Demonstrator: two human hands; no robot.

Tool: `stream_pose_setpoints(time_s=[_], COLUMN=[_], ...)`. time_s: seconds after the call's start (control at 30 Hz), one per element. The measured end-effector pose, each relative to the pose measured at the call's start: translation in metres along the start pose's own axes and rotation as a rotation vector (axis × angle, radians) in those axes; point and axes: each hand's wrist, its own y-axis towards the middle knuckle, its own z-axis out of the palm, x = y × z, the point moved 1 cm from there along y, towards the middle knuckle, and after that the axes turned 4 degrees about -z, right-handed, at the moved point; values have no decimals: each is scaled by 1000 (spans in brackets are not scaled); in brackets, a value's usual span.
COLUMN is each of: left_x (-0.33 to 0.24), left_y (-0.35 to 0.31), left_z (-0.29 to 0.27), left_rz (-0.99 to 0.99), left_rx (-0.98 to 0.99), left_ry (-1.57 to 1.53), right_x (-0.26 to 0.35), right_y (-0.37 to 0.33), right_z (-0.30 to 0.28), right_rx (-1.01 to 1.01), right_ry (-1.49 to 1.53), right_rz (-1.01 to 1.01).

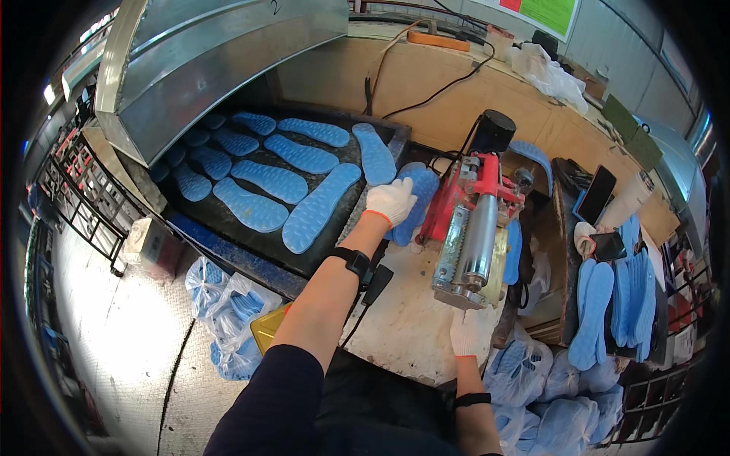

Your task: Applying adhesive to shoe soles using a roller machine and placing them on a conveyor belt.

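My left hand [391, 201], in a white glove with an orange cuff, is at a small pile of blue insoles [417, 204] beside the roller machine. Its fingers are bent together over the edge of the top insole. To its left, rows of blue insoles [262, 205] lie flat on a dark conveyor bed [300, 262]. The red machine [494, 178] carries a shiny metal roller [479, 239] and a black motor. My right hand [463, 336], gloved too, is at the machine's near end; its fingers are mostly hidden there.
A sheet-metal hood [220, 64] covers the bed's far left. On the right, a side table bears stacked insoles [593, 311], a phone [595, 194] and a pale bottle [630, 199]. Bagged insoles [521, 368] sit below it, and more bags [232, 304] lie on the left floor.
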Motion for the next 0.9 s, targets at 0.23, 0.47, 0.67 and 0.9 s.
stream_pose_setpoints(time_s=[0.23, 0.47, 0.67, 0.9], left_x=[20, 16, -7, -38], left_y=[0, -7, -26, -112], left_z=[15, 11, -10, 45], left_rz=[-23, -49, -170, -452], left_rx=[-192, -247, -76, -84], left_ry=[-113, -83, -292, -821], right_x=[14, 17, 16, 3], right_y=[0, -1, -1, -2], right_z=[-12, -14, -13, -3], right_rx=[-177, -356, -319, -186], right_ry=[-29, -130, -99, -49], right_rz=[-175, -280, -259, -138])
